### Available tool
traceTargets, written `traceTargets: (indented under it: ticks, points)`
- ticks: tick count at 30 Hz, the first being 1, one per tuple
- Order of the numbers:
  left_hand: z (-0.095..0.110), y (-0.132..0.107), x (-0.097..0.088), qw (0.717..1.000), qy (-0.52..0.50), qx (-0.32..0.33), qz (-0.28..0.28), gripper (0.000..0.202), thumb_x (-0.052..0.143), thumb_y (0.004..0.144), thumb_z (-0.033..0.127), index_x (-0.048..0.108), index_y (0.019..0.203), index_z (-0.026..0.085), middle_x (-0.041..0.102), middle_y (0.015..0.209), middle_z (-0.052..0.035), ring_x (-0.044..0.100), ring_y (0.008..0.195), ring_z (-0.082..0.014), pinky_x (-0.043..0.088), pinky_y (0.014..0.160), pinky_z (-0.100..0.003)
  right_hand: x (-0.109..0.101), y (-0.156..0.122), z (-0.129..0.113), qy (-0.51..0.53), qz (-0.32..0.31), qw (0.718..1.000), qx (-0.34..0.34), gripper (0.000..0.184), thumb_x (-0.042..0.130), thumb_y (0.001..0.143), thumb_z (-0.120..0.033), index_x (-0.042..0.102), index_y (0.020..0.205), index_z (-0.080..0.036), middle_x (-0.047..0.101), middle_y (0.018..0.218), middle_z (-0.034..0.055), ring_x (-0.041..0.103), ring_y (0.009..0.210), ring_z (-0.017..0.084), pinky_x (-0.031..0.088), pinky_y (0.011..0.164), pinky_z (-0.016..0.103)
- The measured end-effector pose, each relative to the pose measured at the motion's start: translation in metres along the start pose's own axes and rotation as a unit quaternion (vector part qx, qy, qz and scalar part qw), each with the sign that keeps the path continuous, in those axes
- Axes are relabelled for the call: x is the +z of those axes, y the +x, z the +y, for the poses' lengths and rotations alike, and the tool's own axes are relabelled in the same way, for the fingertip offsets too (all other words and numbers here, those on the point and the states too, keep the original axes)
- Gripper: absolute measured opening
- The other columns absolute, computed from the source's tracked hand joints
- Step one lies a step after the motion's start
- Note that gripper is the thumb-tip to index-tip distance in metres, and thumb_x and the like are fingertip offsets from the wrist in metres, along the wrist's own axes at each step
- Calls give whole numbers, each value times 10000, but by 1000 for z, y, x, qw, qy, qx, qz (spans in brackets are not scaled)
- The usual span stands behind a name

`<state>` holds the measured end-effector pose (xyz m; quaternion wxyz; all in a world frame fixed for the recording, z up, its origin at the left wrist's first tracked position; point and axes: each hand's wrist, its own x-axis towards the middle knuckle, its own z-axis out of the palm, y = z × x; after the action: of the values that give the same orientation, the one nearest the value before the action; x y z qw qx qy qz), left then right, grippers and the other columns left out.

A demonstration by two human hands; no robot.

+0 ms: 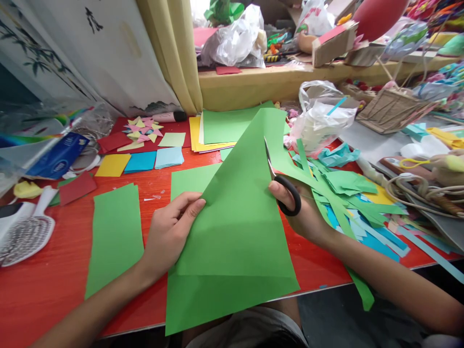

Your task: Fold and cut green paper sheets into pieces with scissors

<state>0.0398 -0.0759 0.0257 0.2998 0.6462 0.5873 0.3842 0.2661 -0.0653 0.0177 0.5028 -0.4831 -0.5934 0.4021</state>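
**A:** What is the left grip doing?

**B:** The left grip (170,232) is closed on the left edge of a green sheet (235,227), with the fingers curled over the paper.

**A:** And where is that sheet?

**B:** It is between the two hands, above the near edge of the red table (47,285). It is folded so a big triangle lies over a lower layer. Its tip points away from the person and its bottom hangs past the table edge.

**A:** The right grip?

**B:** The right grip (306,215) is shut around the black handles of the scissors (279,181). The blades point up and away and meet the sheet's right edge. I cannot tell how far apart the blades stand.

**A:** Anything hanging off the sheet?

**B:** A narrow green strip (362,290) runs down by the right forearm and drops over the table edge.

**A:** What lies around?

**B:** To the left of the left wrist, a flat green piece (114,237) lies on the table. A brush (25,237) lies at the far left. To the right of the scissors is a heap of green and blue scraps (348,193), touching the right hand's far side. Behind the sheet is a stack of green and yellow paper (221,128). Blue squares (141,162) and small paper stars (143,130) lie further left. A plastic bag (319,121) stands behind the scraps, with a basket (391,111) beside it.
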Motion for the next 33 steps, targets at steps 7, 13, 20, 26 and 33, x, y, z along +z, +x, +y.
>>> traceTargets:
  ticks: [7,13,20,26,33]
  points:
    - [-1,0,1,1000,8,2,-4,216,551,809,435,637,828,237,547,655,41,466,585,-97,364,502,-195,2,3,0,46,-17,999,15,468,597,780,-508,303,571,-209,269,512,-60,275,433,68,198,394,233]
    - [-2,-2,1,1000,20,-1,-10,228,551,807,450,642,847,245,560,662,37,479,600,-101,357,497,-198,0,5,-3,62,-15,998,30,471,581,767,-559,327,565,-217,280,494,-56,271,409,73,185,381,248]
    - [-1,-4,0,1000,27,2,-9,226,542,810,449,643,841,249,560,640,34,477,578,-109,347,481,-211,1,4,-6,50,-10,999,11,491,591,752,-571,320,557,-211,287,492,-60,269,405,63,187,370,240]
    - [1,-6,0,999,39,11,-12,229,541,807,448,644,823,244,542,614,39,458,546,-101,350,473,-207,-2,7,-5,56,-8,998,14,469,587,780,-521,327,540,-213,267,465,-67,255,385,59,198,363,235]
    - [2,-6,0,998,52,22,-13,226,531,816,444,645,823,249,521,587,44,433,525,-98,346,471,-203,-2,7,-8,80,-13,997,3,470,623,755,-507,337,539,-203,280,481,-72,262,385,46,200,356,219]
